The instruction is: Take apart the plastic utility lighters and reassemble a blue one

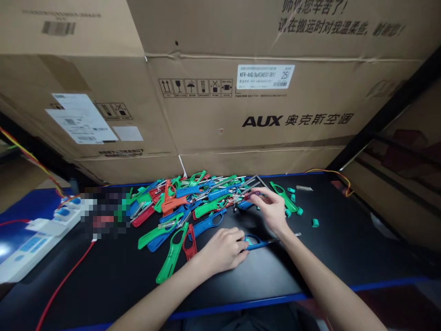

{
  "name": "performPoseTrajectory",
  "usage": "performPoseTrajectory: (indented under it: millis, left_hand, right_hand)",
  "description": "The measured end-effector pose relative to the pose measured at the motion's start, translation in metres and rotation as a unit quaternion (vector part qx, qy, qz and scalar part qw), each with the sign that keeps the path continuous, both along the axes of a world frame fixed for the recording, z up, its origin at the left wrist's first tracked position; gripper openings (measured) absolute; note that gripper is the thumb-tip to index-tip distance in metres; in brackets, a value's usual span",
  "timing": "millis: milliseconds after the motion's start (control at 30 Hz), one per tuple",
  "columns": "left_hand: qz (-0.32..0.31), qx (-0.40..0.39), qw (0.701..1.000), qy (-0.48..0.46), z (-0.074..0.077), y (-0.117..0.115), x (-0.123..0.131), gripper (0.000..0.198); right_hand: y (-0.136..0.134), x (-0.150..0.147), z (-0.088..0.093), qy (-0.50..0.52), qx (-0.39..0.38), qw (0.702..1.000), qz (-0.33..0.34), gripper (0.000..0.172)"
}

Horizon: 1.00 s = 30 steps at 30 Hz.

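Note:
My left hand [224,248] is closed round the handle end of a blue long-neck lighter casing [259,245], which lies near the table's front. A teal piece shows inside the casing's loop, and its narrow end passes beneath my right wrist. Above and beyond it, my right hand [271,208] pinches a small dark red piece [254,195] at the edge of the pile. Close to those fingertips lies a cluster of thin silver metal parts [235,198]. My left fingers hide most of the blue handle.
A heap of green, blue, red and orange casings [175,202] with metal rods spreads left. Small teal pieces [315,223] lie scattered at right. A white power strip [31,248] and red cable [67,278] are at left. Large cardboard boxes [206,133] wall the back.

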<state>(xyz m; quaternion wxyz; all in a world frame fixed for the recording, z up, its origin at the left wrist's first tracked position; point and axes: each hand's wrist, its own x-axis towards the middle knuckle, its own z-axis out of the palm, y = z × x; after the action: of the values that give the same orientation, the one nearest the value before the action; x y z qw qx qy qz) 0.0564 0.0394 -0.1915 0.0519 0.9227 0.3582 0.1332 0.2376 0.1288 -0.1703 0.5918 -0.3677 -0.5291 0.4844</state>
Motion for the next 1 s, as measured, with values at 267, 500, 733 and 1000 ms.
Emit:
performPoseTrajectory:
  millis: [267, 500, 733, 1000]
  left_hand:
    - [0.025, 0.045, 0.998, 0.042, -0.006, -0.005, 0.007, 0.012]
    - [0.057, -0.013, 0.993, 0.100, 0.004, -0.009, 0.016, 0.018]
    - [0.091, -0.048, 0.990, 0.095, 0.005, -0.012, 0.019, 0.019]
    - [0.068, 0.026, 0.997, 0.041, -0.006, -0.008, 0.010, 0.025]
  right_hand:
    - [-0.009, -0.007, -0.003, -0.107, 0.080, 0.991, -0.006, 0.020]
    - [-0.007, -0.006, -0.007, -0.138, 0.092, 0.986, -0.013, 0.020]
    - [-0.006, -0.009, -0.011, -0.133, 0.090, 0.987, -0.019, 0.021]
    - [-0.010, -0.008, -0.002, -0.080, 0.097, 0.991, -0.045, 0.018]
